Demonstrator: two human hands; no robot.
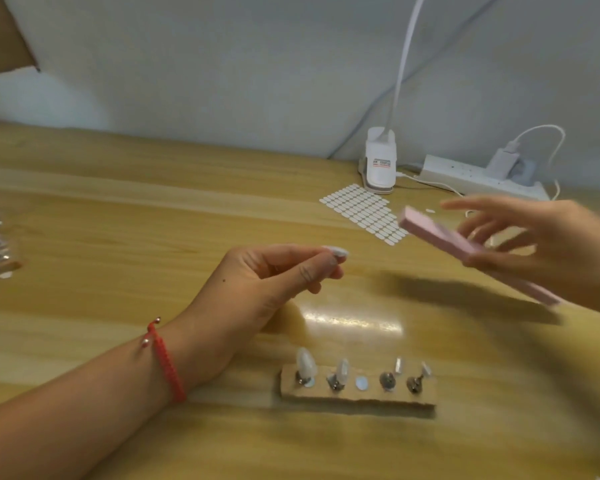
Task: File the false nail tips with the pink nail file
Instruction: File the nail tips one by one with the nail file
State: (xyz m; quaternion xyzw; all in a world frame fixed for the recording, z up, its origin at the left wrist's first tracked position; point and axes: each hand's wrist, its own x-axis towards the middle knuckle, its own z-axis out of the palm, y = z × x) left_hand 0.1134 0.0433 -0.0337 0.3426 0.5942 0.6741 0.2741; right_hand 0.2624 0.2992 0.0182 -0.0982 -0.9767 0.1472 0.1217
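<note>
Cardboard strip (357,400) on wooden table (118,220)

My wooden desk (153,220) runs back to a pale wall (222,64), where I see a white clip-on lamp (380,164) beside a white power strip (478,176), glare on the wood.

Left hand (257,282) pinches nail tip (336,252) at centre. Right hand (541,251) at 3 o'clock grips pink file (440,233), blurred, apart from tip. Holder (357,393) with four tips at 6 o'clock on table (118,220).
</note>
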